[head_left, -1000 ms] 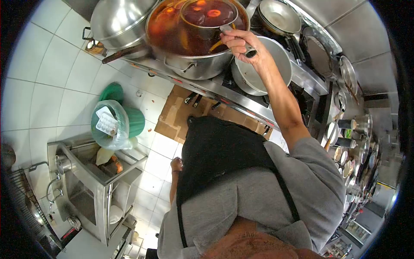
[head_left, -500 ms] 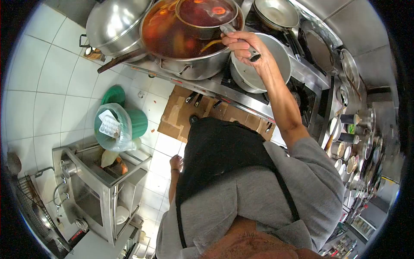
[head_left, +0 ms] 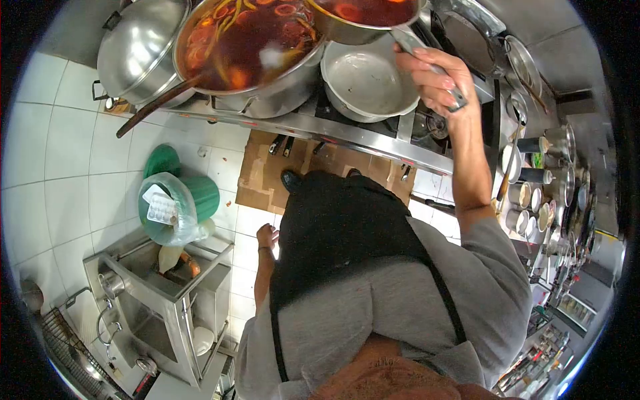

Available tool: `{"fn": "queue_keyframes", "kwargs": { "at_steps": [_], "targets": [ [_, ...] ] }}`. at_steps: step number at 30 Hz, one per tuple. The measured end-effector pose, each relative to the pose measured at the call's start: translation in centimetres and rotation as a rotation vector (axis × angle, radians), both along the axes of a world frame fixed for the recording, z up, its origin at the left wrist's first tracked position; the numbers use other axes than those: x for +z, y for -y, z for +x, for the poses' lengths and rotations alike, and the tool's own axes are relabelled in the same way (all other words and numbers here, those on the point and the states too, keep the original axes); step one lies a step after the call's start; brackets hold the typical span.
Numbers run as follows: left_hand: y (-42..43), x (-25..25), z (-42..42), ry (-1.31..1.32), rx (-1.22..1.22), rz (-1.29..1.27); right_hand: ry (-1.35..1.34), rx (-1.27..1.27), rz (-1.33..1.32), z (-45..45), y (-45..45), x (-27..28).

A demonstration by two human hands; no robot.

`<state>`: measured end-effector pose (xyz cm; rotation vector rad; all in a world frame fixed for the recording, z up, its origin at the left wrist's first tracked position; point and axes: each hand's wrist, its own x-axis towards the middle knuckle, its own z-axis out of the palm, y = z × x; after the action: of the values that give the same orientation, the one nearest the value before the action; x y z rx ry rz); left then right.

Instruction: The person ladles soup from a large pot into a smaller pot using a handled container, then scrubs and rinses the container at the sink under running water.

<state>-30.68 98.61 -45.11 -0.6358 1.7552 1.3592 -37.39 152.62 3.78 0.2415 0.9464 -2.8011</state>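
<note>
right hand (head_left: 437, 77) clamped round the long handle (head_left: 405, 40) of a metal saucepan (head_left: 357, 32), fingers wrapped over it, handle's end poking out past the fist. a firm one-handed grip, likely because the pan is loaded: dark red liquid with round orange-red pieces in it. pan sits at the top of the view, overlapping the stockpot (head_left: 283, 93) and the pale metal pot (head_left: 367, 110); whether it touches either rim, cannot tell. placing the two side by side on the stove (head_left: 320, 127) probably keeps any drips over a vessel. long brown handle (head_left: 160, 103) juts out over the stockpot's near rim, within easy reach. left hand (head_left: 268, 237) hangs by the apron (head_left: 340, 240), fingers loosely curled; cannot tell whether they close fully. nothing visible in it.
</note>
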Motion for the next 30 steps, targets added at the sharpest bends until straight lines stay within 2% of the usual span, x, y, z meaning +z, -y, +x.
{"fn": "queue_keyframes", "kwargs": {
  "at_steps": [7,10,14,16,19,22,23,26,30],
  "targets": [
    [-0.5,-1.7,1.0,0.059,0.022,-0.013,0.202,-0.059,0.240,5.9,-3.0,-2.6],
    [0.0,-2.2,1.5,0.073,0.022,-0.023,0.399,-0.189,0.113,6.5,-3.1,-4.7],
    [1.3,-3.1,2.4,0.082,0.027,-0.043,0.396,-0.003,0.141,7.0,-5.6,-10.4],
    [2.1,-3.5,2.9,0.089,0.043,-0.049,0.462,-0.016,0.141,6.4,-5.6,-11.7],
    [2.3,-3.5,3.6,0.180,0.248,-0.050,0.489,0.017,0.053,5.6,-6.0,-13.1],
    [3.0,-4.1,5.1,0.155,0.231,-0.016,0.500,0.023,0.044,5.1,-6.2,-13.6],
    [3.7,-4.8,5.5,0.172,0.118,0.027,0.474,0.060,-0.010,4.9,-6.4,-13.9],
    [3.4,-5.9,8.0,0.015,0.146,-0.010,0.505,0.060,-0.038,4.1,-6.9,-15.0],
    [1.2,-2.0,8.1,0.033,0.100,-0.129,0.537,0.053,0.086,3.2,-7.8,-16.0]
  ]
}}
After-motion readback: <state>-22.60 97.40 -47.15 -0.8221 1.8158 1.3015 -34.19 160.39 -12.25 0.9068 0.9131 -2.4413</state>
